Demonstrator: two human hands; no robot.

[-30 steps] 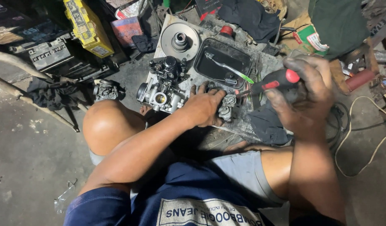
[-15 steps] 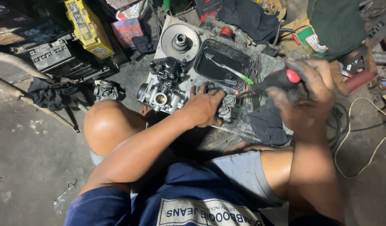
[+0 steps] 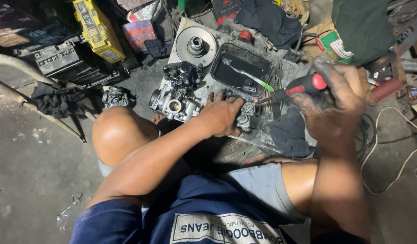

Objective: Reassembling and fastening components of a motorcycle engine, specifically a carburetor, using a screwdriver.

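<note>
My left hand [image 3: 223,115] presses down on a small metal carburetor part [image 3: 244,118] that lies on a dirty grey work board [image 3: 280,72]. My right hand [image 3: 336,101] grips a screwdriver with a black and red handle [image 3: 303,85]; its tip points left at the small part. A bigger silver carburetor body [image 3: 174,103] with black fittings sits just left of my left hand. A black tray [image 3: 242,68] holding a green-handled tool lies on the board beyond my hands.
A round metal pulley disc [image 3: 195,44] rests at the board's far left. A yellow battery [image 3: 97,30] and a dark battery [image 3: 59,56] stand at the upper left. Another carburetor [image 3: 114,96] lies on the floor beside my left knee. Dark rags and a white cable [image 3: 398,167] lie at the right.
My right hand and the screwdriver have shifted slightly, with the tip closer to the small part. My left hand stays on the part.
</note>
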